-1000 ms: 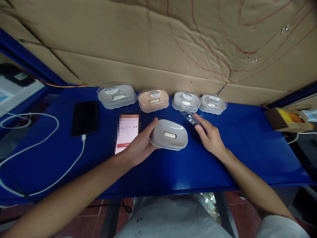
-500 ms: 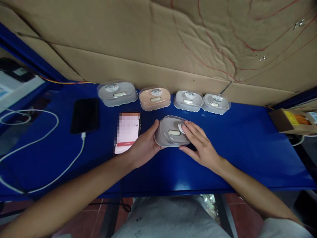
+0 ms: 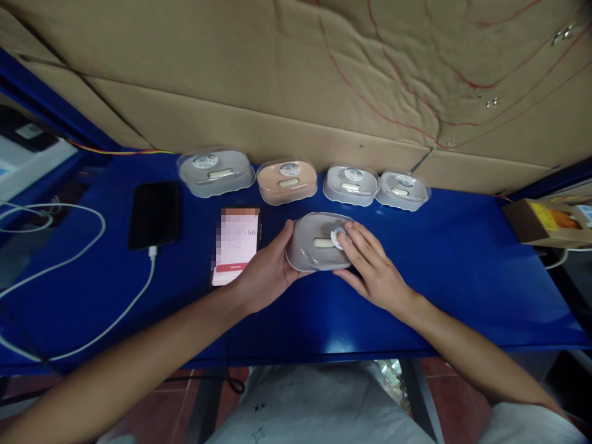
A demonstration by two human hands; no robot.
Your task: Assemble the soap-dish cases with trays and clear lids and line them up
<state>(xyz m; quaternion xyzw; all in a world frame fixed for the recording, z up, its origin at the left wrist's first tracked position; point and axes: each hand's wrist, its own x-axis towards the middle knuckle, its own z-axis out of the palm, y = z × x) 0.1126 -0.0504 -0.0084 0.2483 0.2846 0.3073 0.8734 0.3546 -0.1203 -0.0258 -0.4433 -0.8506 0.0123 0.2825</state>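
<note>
A grey oval box with a clear domed lid [image 3: 308, 246] is held up over the blue table, tipped slightly toward me. A pale bar shows in its middle and a round white sticker [image 3: 339, 239] near its right end. My left hand [image 3: 268, 271] grips the left end, thumb along the side and fingers underneath, mostly hidden. On the right end, my right hand [image 3: 377, 268] has its fingers together on the lid, fingertips partly over the sticker, thumb at the near lower edge. A lit phone [image 3: 235, 246] lies just left of the box, partly behind my left wrist.
Similar lidded boxes stand along the back: a large grey one [image 3: 216, 185], a peach one [image 3: 287, 192] and two smaller grey ones [image 3: 351, 196]. A dark phone [image 3: 155, 216] with a white cable [image 3: 139, 314] lies left. Cardboard [image 3: 231, 68] lines the back; an open carton [image 3: 536, 228] sits right.
Both hands and the box stay almost in place, the box turning very slightly. The phone's number has gone from 49 to 50. The whole view has shifted a little.
</note>
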